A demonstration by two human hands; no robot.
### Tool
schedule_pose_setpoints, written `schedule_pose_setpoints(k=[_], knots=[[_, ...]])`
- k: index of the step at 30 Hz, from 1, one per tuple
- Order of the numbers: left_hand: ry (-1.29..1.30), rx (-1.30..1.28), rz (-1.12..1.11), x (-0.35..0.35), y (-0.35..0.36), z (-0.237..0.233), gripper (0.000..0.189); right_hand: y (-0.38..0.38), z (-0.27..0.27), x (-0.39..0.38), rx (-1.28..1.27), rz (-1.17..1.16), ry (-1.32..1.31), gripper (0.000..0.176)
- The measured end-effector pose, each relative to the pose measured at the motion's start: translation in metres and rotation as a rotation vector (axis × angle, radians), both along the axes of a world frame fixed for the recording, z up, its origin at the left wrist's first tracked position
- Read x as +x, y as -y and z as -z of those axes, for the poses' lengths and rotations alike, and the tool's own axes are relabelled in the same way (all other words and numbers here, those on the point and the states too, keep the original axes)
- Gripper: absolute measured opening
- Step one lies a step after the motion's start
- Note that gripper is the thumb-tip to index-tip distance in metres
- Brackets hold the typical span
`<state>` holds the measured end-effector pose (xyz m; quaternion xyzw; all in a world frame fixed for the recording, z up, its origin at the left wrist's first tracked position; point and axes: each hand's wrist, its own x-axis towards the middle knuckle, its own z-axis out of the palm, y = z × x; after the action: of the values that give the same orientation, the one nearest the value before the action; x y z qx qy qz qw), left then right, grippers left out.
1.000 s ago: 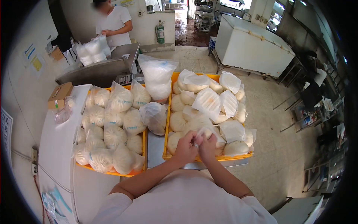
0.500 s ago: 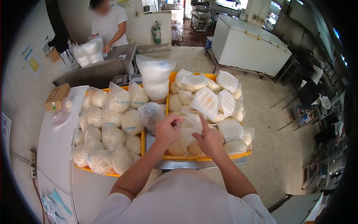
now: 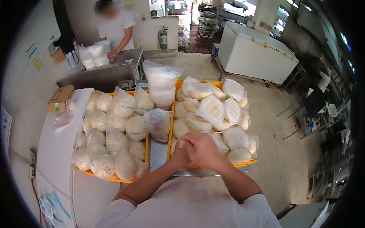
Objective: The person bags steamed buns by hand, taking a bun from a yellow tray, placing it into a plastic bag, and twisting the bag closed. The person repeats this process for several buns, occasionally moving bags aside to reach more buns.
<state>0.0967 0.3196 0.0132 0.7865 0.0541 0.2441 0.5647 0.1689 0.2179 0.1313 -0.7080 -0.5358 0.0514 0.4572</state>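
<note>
My right hand (image 3: pixel 205 150) lies closed over my left hand (image 3: pixel 180 155), above the front of the right yellow crate (image 3: pixel 170 138). A small bit of thin white paper (image 3: pixel 181 143) sticks out at the right fingertips. The left fingers are mostly covered, and I cannot tell what they grip. Pale round buns (image 3: pixel 180 110) fill the crate around my hands, several topped with white paper sheets (image 3: pixel 211 109). Just left of my hands stands a clear plastic bag (image 3: pixel 158 123) with something round inside.
The left yellow crate (image 3: pixel 147 154) holds several bagged buns (image 3: pixel 124 104). Behind the crates stands a tall bag of white contents (image 3: pixel 162 81). A cardboard box (image 3: pixel 61 98) sits on the white counter (image 3: pixel 57 152). A person (image 3: pixel 118 28) works at the metal table (image 3: pixel 95 76); a white chest freezer (image 3: pixel 258 55) is beyond.
My hands were apart with a thin whitish sheet between them; now they are pressed together, right over left, slightly lower. The view has shifted a little.
</note>
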Motion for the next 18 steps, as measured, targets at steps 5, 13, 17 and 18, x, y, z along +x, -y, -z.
schedule_pose_setpoints(k=[5, 13, 17, 18], knots=[[0.051, -0.268, 0.007, -0.018, -0.004, -0.035, 0.014, 0.058, 0.003, 0.060, 0.149, 0.049, -0.810, 0.028], [-0.045, -0.615, 0.033, -0.026, -0.019, -0.087, 0.026, 0.024, 0.106, 0.008, 0.290, -0.402, -1.643, 0.059], [-0.172, -0.392, -0.116, -0.044, -0.046, -0.142, 0.031, 0.071, 0.028, 0.070, 0.773, -0.532, -1.331, 0.035], [0.028, -0.538, -0.043, -0.044, -0.049, -0.151, 0.034, 0.088, -0.002, 0.089, 0.968, -0.961, -1.287, 0.042]])
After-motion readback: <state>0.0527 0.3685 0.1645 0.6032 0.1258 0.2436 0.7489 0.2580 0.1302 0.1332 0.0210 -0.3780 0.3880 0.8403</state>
